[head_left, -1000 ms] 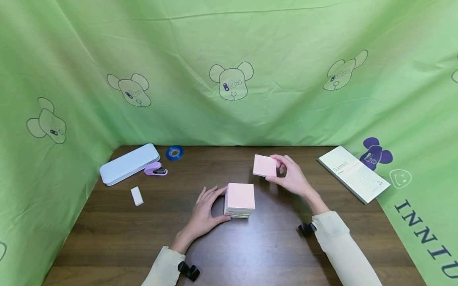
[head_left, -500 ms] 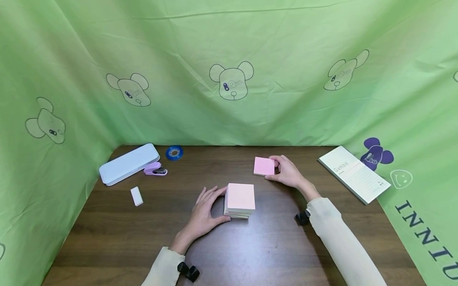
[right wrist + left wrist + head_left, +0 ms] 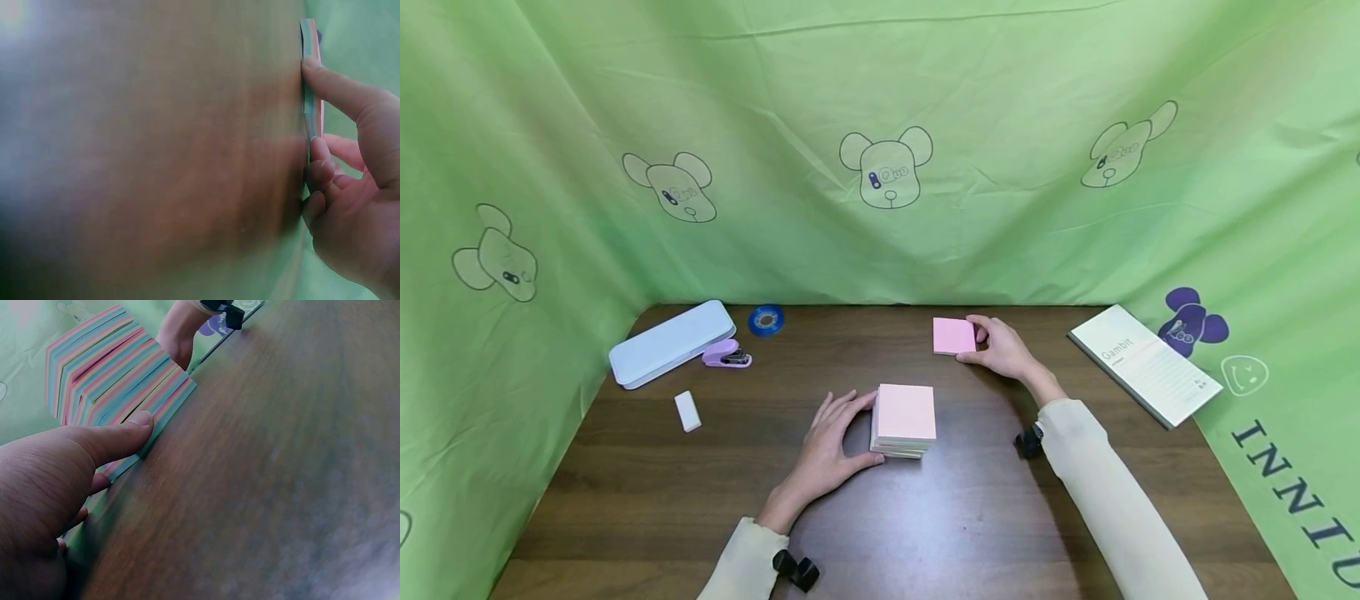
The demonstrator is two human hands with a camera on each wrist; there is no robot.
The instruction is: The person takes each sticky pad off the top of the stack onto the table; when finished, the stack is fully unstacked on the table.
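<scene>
A tall stack of sticky notes (image 3: pixel 906 415), pale pink on top, stands on the table in the middle of the head view. My left hand (image 3: pixel 822 454) holds it from the left, thumb at its near side and fingertips at its far side. In the left wrist view, the sides of the stack (image 3: pixel 119 372) show many coloured layers, with my thumb against a lower corner. Farther back and to the right, my right hand (image 3: pixel 1003 350) pinches a thin pink sticky-note pad (image 3: pixel 953 336) by its right edge. The right wrist view shows this pad (image 3: pixel 308 94) edge-on, low against the table.
At the back left lie a pale blue pencil case (image 3: pixel 672 343), a purple stapler (image 3: pixel 726 354) and a blue tape roll (image 3: pixel 766 320). A white eraser (image 3: pixel 687 412) lies nearer. A notebook (image 3: pixel 1142 362) rests at the right edge. Green cloth (image 3: pixel 880 250) hangs behind the wooden table.
My right hand has lowered the pink pad to the table, then shifted it slightly toward the back. My left hand and the stack have stayed in place.
</scene>
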